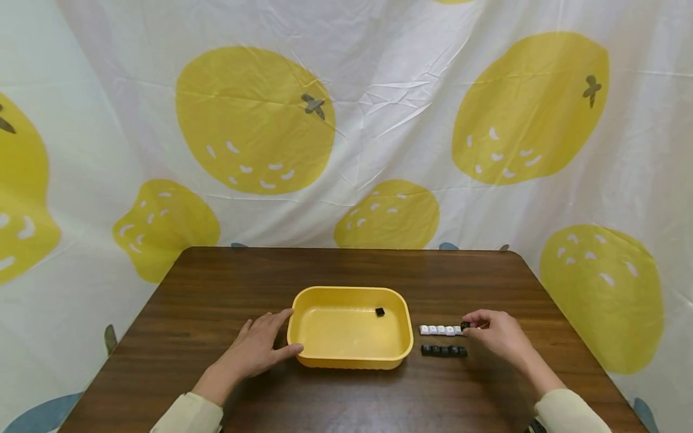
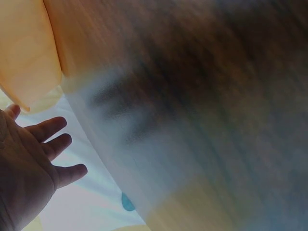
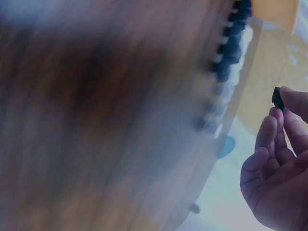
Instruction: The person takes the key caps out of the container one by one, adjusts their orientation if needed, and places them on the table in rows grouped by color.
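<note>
My right hand pinches a small black keycap between thumb and fingertips, just over the right end of a row of white keycaps. In front of that row lies a second row, of black keycaps. One more black keycap sits inside a yellow plastic tray, toward its back right. At the tray's left end is my left hand, fingers spread and fairly straight, with the index fingertip and thumb at the rim. The left wrist view shows its palm and spread fingers.
A dark brown wooden table carries the tray and both rows. Behind it hangs a white curtain printed with large yellow fruit.
</note>
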The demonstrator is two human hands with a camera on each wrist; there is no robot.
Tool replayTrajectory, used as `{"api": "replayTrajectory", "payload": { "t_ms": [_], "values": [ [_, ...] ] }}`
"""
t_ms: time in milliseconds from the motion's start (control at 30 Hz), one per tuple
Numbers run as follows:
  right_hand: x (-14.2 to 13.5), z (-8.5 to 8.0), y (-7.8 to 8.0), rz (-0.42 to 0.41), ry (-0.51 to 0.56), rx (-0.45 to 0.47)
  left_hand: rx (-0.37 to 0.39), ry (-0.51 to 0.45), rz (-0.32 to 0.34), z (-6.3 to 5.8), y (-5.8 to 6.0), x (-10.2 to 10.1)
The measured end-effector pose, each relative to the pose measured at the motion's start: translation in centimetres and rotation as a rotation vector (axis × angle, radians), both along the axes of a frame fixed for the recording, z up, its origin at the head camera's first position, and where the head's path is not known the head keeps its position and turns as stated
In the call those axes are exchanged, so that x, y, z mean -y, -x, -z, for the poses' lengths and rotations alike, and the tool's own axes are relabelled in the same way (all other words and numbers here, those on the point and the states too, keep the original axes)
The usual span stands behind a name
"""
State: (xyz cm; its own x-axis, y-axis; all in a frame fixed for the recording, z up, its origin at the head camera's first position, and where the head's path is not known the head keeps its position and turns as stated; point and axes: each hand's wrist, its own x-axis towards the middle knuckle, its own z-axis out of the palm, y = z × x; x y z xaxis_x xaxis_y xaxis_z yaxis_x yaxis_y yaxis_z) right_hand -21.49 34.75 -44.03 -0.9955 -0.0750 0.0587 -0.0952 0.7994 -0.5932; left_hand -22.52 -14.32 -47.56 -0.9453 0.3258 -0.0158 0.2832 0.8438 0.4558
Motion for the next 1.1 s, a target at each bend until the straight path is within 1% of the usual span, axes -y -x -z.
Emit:
{"api": "replayTrajectory", "payload": {
  "t_ms": [200,400,667,867,1100],
  "values": [
    [-2.0,1.2,-0.6,-0.027,-0.051,-0.003,0.001,-0.005,0.003,0.0,0.0,0.0],
    [-3.0,2.4,-0.7,-0.043,-0.111,0.034,0.002,-0.005,-0.001,0.0,0.1,0.0],
    [-3.0,3.0,-0.8,-0.094,-0.092,0.080,-0.012,-0.001,0.005,0.0,-0.1,0.0],
    [-2.9,3.5,-0.8,-0.121,-0.112,0.053,-0.012,0.001,0.006,0.0,-0.1,0.0],
    [-2.6,3.5,-0.8,-0.112,-0.103,0.065,0.000,-0.010,0.005,0.0,0.0,0.0]
  ]
}}
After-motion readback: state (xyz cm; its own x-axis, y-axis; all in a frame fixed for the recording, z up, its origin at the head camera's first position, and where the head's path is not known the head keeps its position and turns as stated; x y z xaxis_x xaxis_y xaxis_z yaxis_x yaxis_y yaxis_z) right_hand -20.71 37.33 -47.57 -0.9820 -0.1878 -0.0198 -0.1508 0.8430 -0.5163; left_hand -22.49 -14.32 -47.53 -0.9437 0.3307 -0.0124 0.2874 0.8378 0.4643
